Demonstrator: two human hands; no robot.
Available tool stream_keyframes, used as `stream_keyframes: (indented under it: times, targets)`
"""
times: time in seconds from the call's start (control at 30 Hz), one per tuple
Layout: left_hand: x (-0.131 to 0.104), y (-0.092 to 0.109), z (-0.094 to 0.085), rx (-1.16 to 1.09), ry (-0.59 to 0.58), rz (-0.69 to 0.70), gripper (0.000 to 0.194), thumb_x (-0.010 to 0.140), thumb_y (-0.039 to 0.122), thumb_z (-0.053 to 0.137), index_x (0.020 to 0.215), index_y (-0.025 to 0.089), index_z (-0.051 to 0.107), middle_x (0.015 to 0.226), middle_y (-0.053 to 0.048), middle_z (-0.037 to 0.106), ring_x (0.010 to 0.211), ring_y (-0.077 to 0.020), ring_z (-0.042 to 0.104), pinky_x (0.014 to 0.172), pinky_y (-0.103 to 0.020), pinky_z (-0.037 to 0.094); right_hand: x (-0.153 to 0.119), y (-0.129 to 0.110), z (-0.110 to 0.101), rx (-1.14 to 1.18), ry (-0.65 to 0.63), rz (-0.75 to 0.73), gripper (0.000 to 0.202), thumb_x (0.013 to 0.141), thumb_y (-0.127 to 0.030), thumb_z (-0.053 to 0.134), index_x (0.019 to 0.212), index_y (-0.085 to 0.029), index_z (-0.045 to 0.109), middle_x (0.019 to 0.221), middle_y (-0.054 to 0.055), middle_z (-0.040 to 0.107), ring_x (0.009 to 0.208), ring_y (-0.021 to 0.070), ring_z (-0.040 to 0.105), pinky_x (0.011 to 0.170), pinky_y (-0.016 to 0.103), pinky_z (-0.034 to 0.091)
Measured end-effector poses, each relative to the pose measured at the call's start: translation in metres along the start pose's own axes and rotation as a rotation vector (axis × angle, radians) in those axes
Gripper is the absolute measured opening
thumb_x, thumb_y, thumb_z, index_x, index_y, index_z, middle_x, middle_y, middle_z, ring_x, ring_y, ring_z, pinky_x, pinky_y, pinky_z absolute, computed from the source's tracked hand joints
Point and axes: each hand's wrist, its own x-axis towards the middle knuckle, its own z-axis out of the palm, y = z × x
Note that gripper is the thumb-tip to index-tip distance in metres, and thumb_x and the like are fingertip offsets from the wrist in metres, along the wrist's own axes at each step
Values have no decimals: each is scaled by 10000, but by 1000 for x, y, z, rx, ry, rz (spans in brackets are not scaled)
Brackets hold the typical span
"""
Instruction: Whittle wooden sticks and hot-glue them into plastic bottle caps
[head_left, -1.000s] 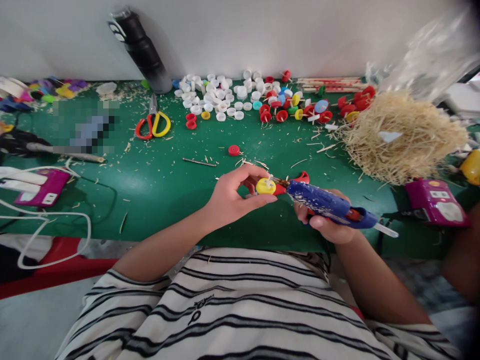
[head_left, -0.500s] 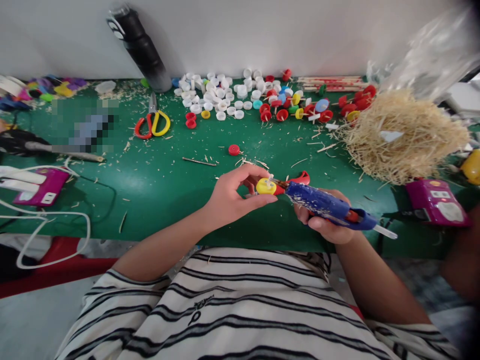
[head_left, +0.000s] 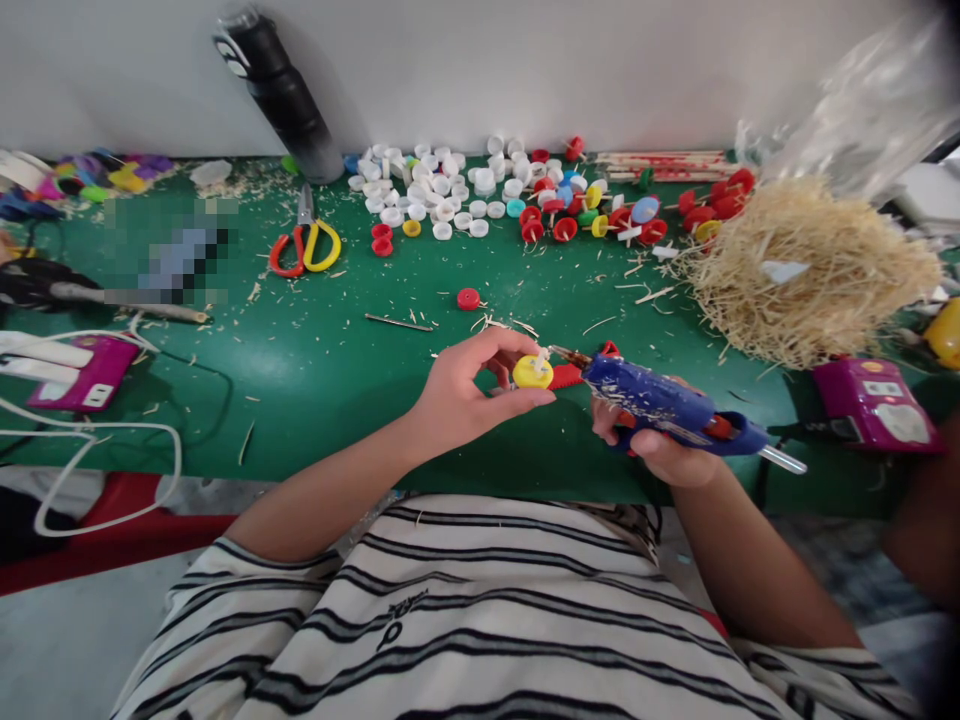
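Left hand (head_left: pixel 469 395) pinches a yellow cap (head_left: pixel 532 374) near the blue glue gun (head_left: pixel 660 398).
Right hand (head_left: pixel 679 462) wraps around the gun; if it slips, the tip (head_left: pixel 574 358) might burn the left hand.

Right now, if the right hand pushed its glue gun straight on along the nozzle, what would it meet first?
The glue gun would probably meet the white stub on the yellow cap, or else the left hand holding that cap; depth here is unclear.
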Motion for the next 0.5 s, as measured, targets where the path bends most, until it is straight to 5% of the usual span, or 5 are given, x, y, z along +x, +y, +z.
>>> stream_keyframes:
  times: [0.5]
  targets:
    - [-1, 2, 0, -13, -13, -47, 391, 812, 452, 887, 1064, 195, 733, 950, -43, 790, 756, -119, 699, 663, -230, 584, 1, 0, 3, 69, -1, -64, 241, 873, -419, 794, 1038, -246, 823, 795, 60, 733, 616, 177, 624, 521, 297, 496]
